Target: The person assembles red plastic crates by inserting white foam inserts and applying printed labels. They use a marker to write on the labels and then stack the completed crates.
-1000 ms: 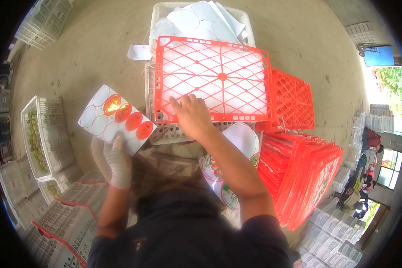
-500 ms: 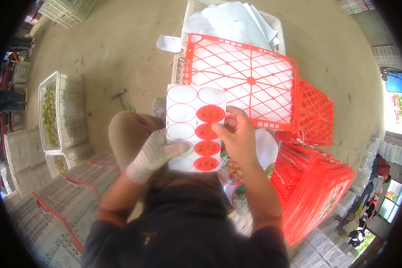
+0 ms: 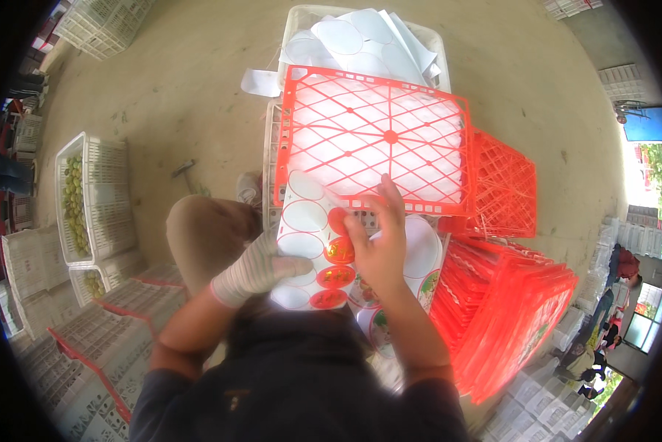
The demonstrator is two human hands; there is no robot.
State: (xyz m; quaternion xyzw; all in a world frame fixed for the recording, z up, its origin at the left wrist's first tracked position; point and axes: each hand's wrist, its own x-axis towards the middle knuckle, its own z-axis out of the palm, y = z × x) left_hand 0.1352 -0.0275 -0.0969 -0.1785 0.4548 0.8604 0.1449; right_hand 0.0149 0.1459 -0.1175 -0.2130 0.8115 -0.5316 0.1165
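Observation:
My left hand (image 3: pixel 250 272), in a pale striped glove, grips a sticker sheet (image 3: pixel 293 254) with its thumb on the front. White ovals run down the sheet's left side, and red oval stickers with gold print down its right. The sheet curves and leans, its top near the red crate lid. At its upper right edge, my bare right hand (image 3: pixel 379 239) has its thumb tip against a red oval sticker (image 3: pixel 337 220), which it appears to hold; the other fingers point up. Whether this sticker is off the sheet I cannot tell.
Ahead sits a red lattice lid (image 3: pixel 391 136) over white padding, with a white crate of used sheets (image 3: pixel 364 37) beyond. Stacked red lids (image 3: pixel 504 309) stand at right. Left are a crate of green fruit (image 3: pixel 73 206), a hammer (image 3: pixel 184 169) and white crates.
The sheet has gone from flat to curved and tilted, and sits slightly lower. My right hand has moved slightly down, its fingers now raised. The view has shifted a little.

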